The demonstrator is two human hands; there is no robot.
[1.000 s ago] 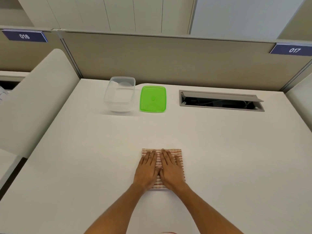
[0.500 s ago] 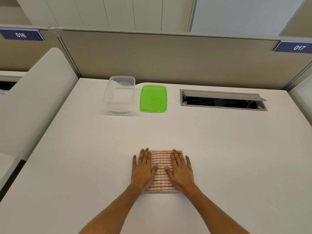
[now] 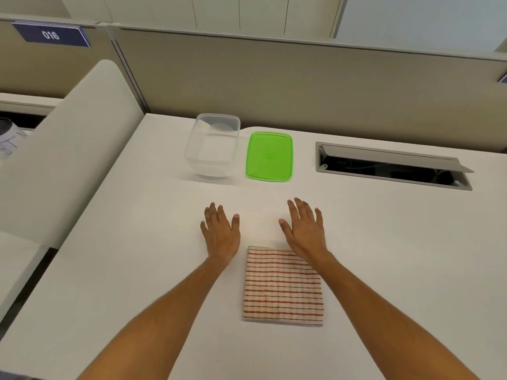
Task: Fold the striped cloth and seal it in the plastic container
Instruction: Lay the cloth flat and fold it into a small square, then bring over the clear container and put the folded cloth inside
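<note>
The striped cloth (image 3: 283, 286), white with red lines, lies folded into a flat rectangle on the white table (image 3: 384, 242). My left hand (image 3: 220, 233) hovers just beyond the cloth's far left corner, fingers spread, holding nothing. My right hand (image 3: 304, 229) is past the far right corner, also open and empty; its wrist covers that corner. Farther back stands the clear plastic container (image 3: 212, 145), uncovered and with nothing inside. Its green lid (image 3: 269, 156) lies flat on the table directly to its right.
A grey cable hatch (image 3: 392, 167) with its flap raised is set into the table at the back right. A beige partition (image 3: 274, 83) runs along the far edge. A white curved divider (image 3: 68, 149) borders the left side.
Both hands have lifted off the folded cloth and moved forward, toward the container and lid. The cloth stays flat where it was pressed.
</note>
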